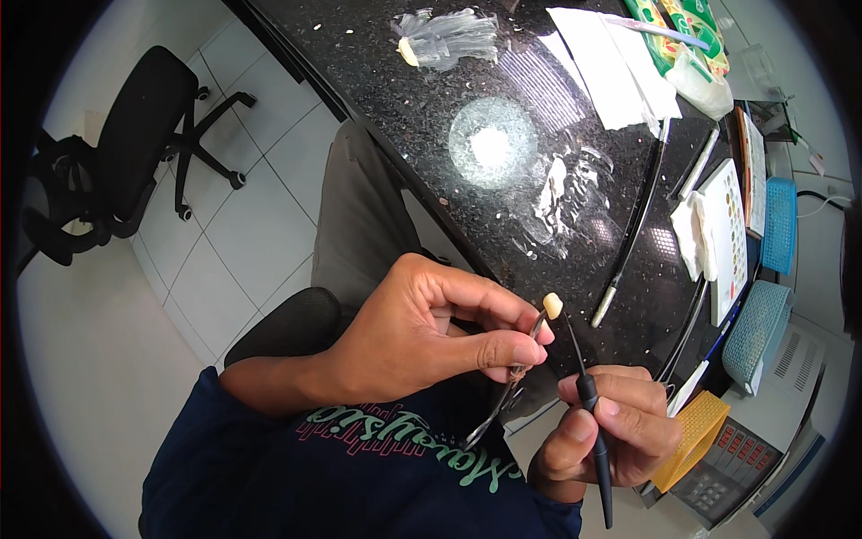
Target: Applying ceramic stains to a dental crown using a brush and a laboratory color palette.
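Your left hand pinches thin metal tweezers gripping a small cream tooth-shaped piece over your lap, so pressing your right hand's clenched slim black brush could flick it free.

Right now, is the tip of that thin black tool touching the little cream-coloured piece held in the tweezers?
Touching. The head view shows the black tool tip meeting the cream piece with no visible gap.
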`<state>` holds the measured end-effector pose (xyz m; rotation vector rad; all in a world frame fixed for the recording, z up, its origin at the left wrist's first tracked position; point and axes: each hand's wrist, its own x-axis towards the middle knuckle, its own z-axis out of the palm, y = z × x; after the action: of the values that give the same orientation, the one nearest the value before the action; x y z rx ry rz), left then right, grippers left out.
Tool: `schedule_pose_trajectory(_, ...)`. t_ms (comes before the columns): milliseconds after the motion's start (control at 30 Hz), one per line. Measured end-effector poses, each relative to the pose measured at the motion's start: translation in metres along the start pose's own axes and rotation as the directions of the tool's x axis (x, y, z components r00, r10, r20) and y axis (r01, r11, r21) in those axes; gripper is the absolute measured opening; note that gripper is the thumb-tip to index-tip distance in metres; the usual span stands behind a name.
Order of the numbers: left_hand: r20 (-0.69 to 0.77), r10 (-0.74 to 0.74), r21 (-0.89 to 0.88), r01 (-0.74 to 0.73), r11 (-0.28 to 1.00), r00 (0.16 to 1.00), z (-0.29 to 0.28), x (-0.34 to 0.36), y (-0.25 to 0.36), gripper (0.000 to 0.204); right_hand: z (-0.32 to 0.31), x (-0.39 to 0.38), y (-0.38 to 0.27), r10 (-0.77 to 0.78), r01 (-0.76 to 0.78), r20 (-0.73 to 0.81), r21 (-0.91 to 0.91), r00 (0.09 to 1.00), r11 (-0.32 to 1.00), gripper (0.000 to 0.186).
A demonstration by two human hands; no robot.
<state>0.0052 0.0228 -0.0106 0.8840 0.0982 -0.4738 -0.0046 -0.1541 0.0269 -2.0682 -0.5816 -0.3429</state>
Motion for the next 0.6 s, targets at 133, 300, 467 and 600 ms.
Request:
schedule_pose_trajectory(133, -0.016, 0.026, -0.018, -0.026, 1.000, 1.000, 0.0015, -0.0011, -0.0041, 0.017, -0.0010, -0.0003, -0.0007, -0.006, 0.006, 0.013, -0.013, 1.000, 1.000, 0.020)
schedule_pose_trajectory(300, -0.013, 0.030, -0.015, -0.030, 0.999, 0.999, 0.0010, -0.0012, -0.0048, 0.017, 0.0021, -0.0004, 0.0004, -0.024, 0.024, 0.010, -0.014, 1.000, 1.000, 0.020)
schedule_pose_trajectory(467, -0.021, 0.026, -0.027, -0.027, 0.999, 0.999, 0.0017, -0.0013, -0.0038, 0.018, 0.0030, -0.0005, -0.0009, -0.012, 0.012, 0.000, -0.013, 1.000, 1.000, 0.020)
schedule_pose_trajectory(600, -0.024, -0.005, -0.013, 0.005, 1.000, 1.000, 0.0020, -0.0011, -0.0007, 0.011, 0.0078, 0.0017, -0.0082, 0.010, -0.013, -0.038, -0.073, 0.999, 0.997, 0.020)
